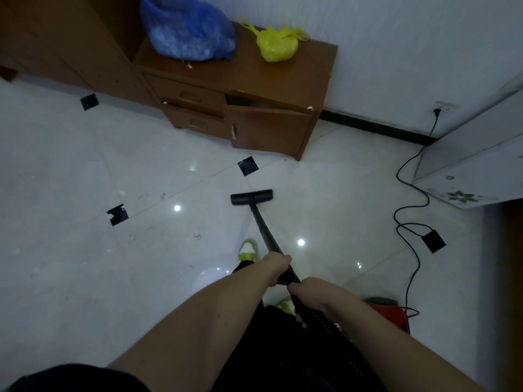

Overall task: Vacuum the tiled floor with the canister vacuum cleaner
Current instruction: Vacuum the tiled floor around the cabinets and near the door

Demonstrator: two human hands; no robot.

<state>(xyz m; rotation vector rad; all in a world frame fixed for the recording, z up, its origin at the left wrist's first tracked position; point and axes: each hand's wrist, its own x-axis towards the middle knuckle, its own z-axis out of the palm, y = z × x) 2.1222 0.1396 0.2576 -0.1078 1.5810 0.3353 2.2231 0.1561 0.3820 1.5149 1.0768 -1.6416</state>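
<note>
The canister vacuum cleaner (pixel 389 312) sits on the tiled floor (pixel 70 264) just behind the right arm, and only a bit of its red body shows. Its long black tube (pixel 263 224) is thin and hard, and the flat wide head (pixel 251 196) rests on the floor in front of the brown cabinet (pixel 254 89). The left hand (pixel 278 268) has its fingers wrapped around the tube, and the right hand (pixel 312 297) has its fingers wrapped around it lower down. The job looks only partly done, I think. Small bits of dirt lie on the shiny white tiles to the left of the head. The floor is smooth and glossy with little black squares. A thin black cord (pixel 407 193) runs in loops to the wall socket (pixel 440 108)
</note>
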